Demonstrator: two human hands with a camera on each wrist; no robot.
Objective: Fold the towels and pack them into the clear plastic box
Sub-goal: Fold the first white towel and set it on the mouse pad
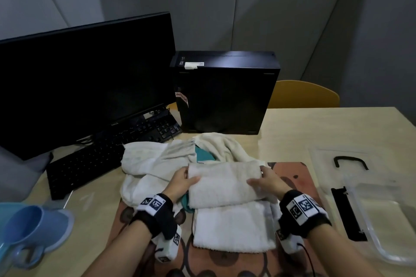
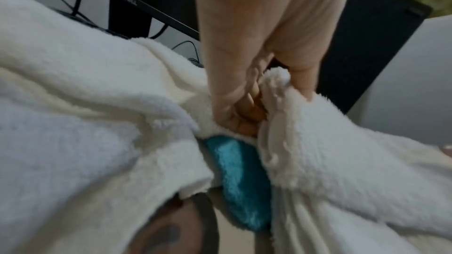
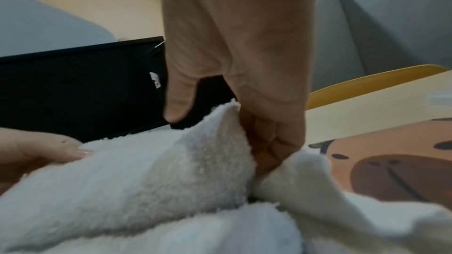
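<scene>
I have the towel (image 1: 225, 183), soft, light and floppy, pinched at both ends, left hand (image 1: 180, 183) and right hand (image 1: 269, 183) closed on it, left of the box (image 1: 369, 231).

The head camera is looking forward and down from above at the pale wooden worktop (image 1: 315, 126), taking in both wrists and the black flat monitor (image 1: 85, 78) at the far left. Each wrist camera is sitting very close to its own fingers, facing along the hand and slightly upward. All three views are sharing the folded white terry towel (image 1: 225, 183) (image 2: 342, 151) (image 3: 146, 171) and the black upright computer case (image 1: 225, 96) (image 2: 379, 45) (image 3: 85, 88).
</scene>
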